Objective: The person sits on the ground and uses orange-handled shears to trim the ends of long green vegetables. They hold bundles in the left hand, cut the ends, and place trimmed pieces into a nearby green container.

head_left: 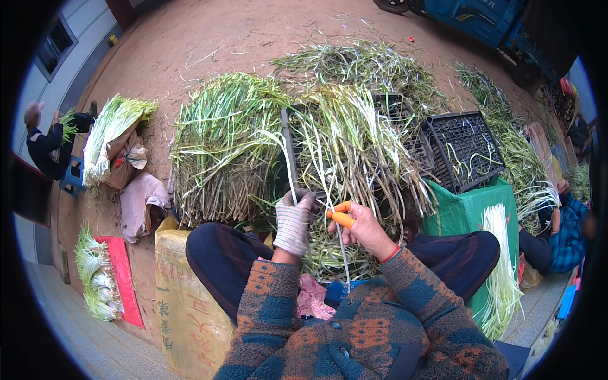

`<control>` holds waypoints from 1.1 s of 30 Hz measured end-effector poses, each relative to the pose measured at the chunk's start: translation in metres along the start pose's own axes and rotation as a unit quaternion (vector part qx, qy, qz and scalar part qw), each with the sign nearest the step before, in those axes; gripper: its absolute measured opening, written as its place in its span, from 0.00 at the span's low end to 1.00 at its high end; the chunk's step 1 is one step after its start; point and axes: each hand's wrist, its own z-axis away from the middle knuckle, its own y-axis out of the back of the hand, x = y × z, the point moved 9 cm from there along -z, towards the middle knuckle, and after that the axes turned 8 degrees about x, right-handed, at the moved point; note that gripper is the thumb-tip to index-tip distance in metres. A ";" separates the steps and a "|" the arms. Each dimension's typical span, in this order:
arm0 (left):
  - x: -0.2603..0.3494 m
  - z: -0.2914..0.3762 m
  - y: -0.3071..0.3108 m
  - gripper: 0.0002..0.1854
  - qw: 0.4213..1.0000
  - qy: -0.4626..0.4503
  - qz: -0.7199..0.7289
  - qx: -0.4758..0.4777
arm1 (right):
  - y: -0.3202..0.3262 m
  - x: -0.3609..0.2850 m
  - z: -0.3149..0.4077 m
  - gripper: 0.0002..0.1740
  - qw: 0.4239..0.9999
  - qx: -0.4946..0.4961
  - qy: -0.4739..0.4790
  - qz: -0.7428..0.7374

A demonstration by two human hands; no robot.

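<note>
My left hand (pixel 292 228), in a striped knit glove, is closed around a long pale leafy stalk (pixel 290 166) that rises away from me. Orange finger cots cover the thumb and forefinger of my right hand (pixel 363 230), which pinch a thin whitish stalk (pixel 344 254) whose lower end hangs toward my lap. Both hands are close together above my lap. Just beyond them, a heap of unpeeled garlic-like greens (pixel 361 137) lies across a black plastic crate (pixel 288 137). More uncleaned greens (pixel 223 147) are stacked to its left, stems toward me.
Cleaned pale stalks (pixel 496 270) lie on a green woven bag (pixel 468 209) at my right, near another black crate (pixel 463 147). A yellow sack (pixel 190 294) and tied bundles (pixel 102 280) are at left. People (pixel 47 147) sit at either side. Leaf waste (pixel 361 66) lies beyond.
</note>
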 end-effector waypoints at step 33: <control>0.011 0.025 0.018 0.08 0.999 0.034 0.021 0.002 | -0.033 -0.028 0.027 0.12 0.869 0.040 0.262 0.417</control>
